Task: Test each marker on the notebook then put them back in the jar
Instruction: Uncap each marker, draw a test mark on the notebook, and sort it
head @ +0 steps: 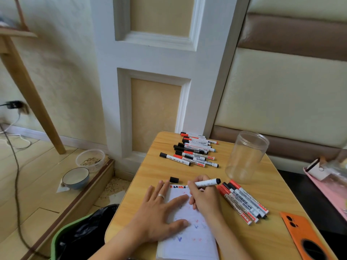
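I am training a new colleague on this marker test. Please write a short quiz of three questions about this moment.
1. True or false: the jar already holds markers.
2. Which hand holds the marker that writes on the notebook? A) left B) right
3. Fill in: the loose black cap lies on the ____, beyond the left hand.

Key
1. False: it is empty.
2. B: the right hand has the grip; the left hand presses flat on the page.
3. table.
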